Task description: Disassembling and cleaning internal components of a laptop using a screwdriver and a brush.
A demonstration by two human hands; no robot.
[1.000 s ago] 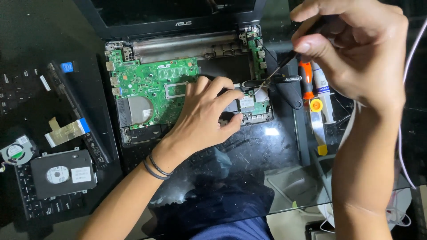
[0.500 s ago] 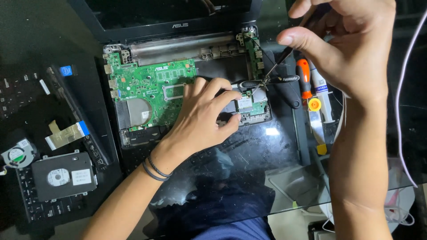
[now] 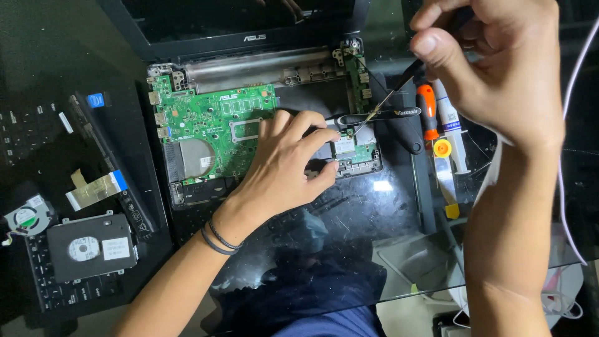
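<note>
two hands on an opened laptop, screwdriver tip at the small card

two hands work over the stripped laptop base (image 3: 262,75) on a dark glass table (image 3: 374,212). the left hand (image 3: 284,165) lies flat on the lower middle of the base, fingers spread and slightly curled, fingertips (image 3: 331,134) pressing at the left edge of a small green card (image 3: 355,150); it holds nothing, just braces. two dark bands sit on that wrist.

the right hand (image 3: 493,75) is up at the top right, closed in a pinch around the handle of a thin screwdriver (image 3: 390,97). the shaft slants down and left from the hand, and the tip comes down at the top of the small green card, just beside the left fingertips. so the card sits right of the left hand and well below-left of the right hand.

the big green motherboard (image 3: 212,125) fills the left part of the base, partly under the left palm. a black tool (image 3: 380,115) lies across just above the card. an orange-handled screwdriver (image 3: 427,112) and a white tube (image 3: 452,125) lie right of the base, under the right hand. far left: a drive (image 3: 90,246), a small fan (image 3: 25,215), a keyboard panel (image 3: 37,125) with a flat ribbon (image 3: 93,187).
</note>
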